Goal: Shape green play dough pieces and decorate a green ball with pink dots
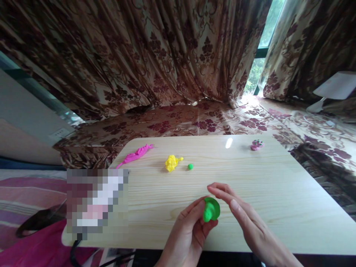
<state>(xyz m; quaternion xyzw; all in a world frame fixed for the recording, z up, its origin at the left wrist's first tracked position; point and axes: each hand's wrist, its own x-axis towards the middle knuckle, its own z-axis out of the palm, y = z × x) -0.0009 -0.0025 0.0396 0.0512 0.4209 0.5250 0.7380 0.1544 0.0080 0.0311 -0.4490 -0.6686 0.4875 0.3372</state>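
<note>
Near the front of the light wood table, my left hand (191, 226) grips a green piece of modelling clay (211, 210), a flattened disc with a rounded lump on it. To its right is my right hand (247, 215), fingers stretched out and together, apart from the clay and holding nothing. Beyond the hands lie a small green clay ball (190, 167) and a bumpy yellow clay lump (171, 163) with a short stalk toward the ball.
A long pink clay piece (136, 154) lies at the table's (236, 163) far left. Toward the far right sits a small pink object with green bits (257, 144). A pixelated item (97, 200) with a black cord rests on the left edge. Patterned curtains (167, 55) hang behind.
</note>
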